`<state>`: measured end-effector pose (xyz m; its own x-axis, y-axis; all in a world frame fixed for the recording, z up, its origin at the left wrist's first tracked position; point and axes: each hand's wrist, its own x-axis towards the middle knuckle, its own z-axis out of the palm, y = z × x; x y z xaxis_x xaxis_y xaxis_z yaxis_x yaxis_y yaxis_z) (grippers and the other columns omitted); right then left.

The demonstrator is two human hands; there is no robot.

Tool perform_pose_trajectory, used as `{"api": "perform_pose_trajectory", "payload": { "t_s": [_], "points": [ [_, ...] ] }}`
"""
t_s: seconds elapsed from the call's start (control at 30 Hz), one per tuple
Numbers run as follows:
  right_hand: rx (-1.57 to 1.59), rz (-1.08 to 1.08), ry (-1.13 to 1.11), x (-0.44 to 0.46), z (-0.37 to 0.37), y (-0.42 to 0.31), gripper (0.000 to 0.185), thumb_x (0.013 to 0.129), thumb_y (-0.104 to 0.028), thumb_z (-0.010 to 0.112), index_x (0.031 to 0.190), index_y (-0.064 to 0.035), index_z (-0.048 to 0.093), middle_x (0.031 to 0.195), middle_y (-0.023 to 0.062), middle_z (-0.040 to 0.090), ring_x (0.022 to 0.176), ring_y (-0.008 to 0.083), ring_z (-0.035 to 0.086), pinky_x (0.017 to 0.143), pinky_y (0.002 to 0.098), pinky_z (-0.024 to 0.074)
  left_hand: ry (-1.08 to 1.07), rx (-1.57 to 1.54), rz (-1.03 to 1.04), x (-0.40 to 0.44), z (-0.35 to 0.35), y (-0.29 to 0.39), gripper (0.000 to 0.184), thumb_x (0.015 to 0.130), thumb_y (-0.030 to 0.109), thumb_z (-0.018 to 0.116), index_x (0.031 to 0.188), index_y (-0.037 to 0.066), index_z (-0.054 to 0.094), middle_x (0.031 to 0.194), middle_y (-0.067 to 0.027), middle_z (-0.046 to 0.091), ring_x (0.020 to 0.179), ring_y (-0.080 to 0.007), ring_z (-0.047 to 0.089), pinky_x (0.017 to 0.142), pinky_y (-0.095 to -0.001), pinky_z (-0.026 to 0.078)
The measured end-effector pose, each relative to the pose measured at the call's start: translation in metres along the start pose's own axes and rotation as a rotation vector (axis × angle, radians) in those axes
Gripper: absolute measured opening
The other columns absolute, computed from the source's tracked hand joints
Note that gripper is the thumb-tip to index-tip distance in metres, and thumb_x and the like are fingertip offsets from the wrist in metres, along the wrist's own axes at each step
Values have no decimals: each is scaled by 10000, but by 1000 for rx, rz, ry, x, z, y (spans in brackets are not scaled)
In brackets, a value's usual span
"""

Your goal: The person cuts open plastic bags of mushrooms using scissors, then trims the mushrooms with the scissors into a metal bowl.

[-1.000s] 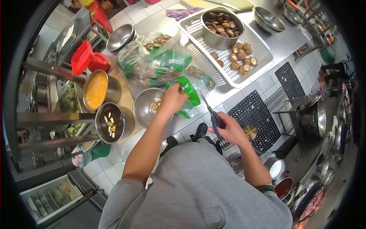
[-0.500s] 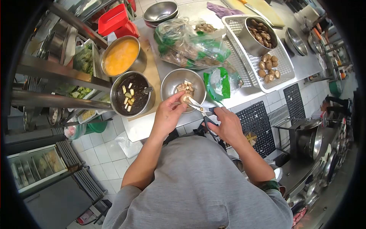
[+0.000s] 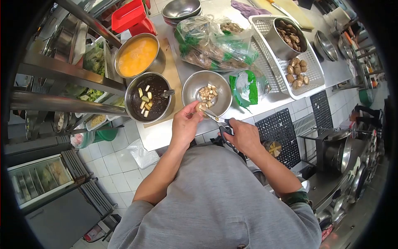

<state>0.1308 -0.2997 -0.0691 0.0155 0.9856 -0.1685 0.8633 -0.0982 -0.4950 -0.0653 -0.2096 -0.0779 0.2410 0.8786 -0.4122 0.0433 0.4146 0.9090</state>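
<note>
My left hand (image 3: 185, 125) pinches a mushroom (image 3: 201, 106) between thumb and fingertips, over the near rim of a steel bowl (image 3: 227, 92). In the bowl lies a small pile of cut mushroom stems (image 3: 208, 93). Fingers of my right hand (image 3: 244, 136) are wrapped round the dark handles of a pair of scissors (image 3: 217, 119). The blades point left and meet the mushroom's underside, looking nearly closed; their tips are partly hidden.
Left of the bowl stand a pot of dark liquid (image 3: 137, 101) with pale chunks and a pot of yellow liquid (image 3: 139, 58). Behind are plastic bags of mushrooms (image 3: 207, 47). A white basket (image 3: 273, 62) holds mushroom caps (image 3: 297, 70) and a steel container (image 3: 278, 46).
The scissor blades have drawn closer together at the mushroom, and the right hand has moved slightly left. The whole view has shifted a little, so the table items appear further right.
</note>
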Motion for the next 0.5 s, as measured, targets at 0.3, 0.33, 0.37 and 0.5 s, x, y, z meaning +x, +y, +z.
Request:
{"api": "perform_pose_trajectory", "payload": {
  "t_s": [0.3, 0.33, 0.37, 0.5],
  "points": [
    [1127, 341, -519, 10, 3, 14, 467, 879, -509, 740, 743, -99, 561, 624, -44, 519, 551, 37, 499, 461, 213, 350, 47, 45, -8, 11, -21, -12, 421, 951, 25, 610, 1362, -32, 542, 1152, -104, 660, 978, -147, 651, 849, -272, 552],
    [1096, 340, -577, 12, 0, 17, 477, 879, -529, 728, 768, -96, 562, 644, -37, 527, 555, 41, 500, 461, 210, 348, 52, 43, -7, 9, -24, -8, 424, 951, 25, 610, 1365, -32, 538, 1160, -105, 659, 985, -149, 651, 849, -272, 552],
    [1066, 342, -630, 15, -6, 21, 490, 880, -550, 717, 794, -92, 564, 665, -30, 535, 558, 46, 501, 462, 207, 346, 44, 24, -4, 7, -24, -2, 432, 953, 35, 616, 1370, -30, 527, 1171, -104, 656, 1007, -149, 645, 858, -272, 546],
    [1176, 260, -695, 6, -28, 35, 552, 874, -601, 691, 958, -62, 605, 725, -21, 547, 604, 52, 521, 483, 192, 362, 62, -8, 88, 0, -20, 13, 438, 950, 72, 640, 1360, -28, 524, 1191, -104, 647, 1030, -148, 637, 881, -280, 536]
  ]
}}
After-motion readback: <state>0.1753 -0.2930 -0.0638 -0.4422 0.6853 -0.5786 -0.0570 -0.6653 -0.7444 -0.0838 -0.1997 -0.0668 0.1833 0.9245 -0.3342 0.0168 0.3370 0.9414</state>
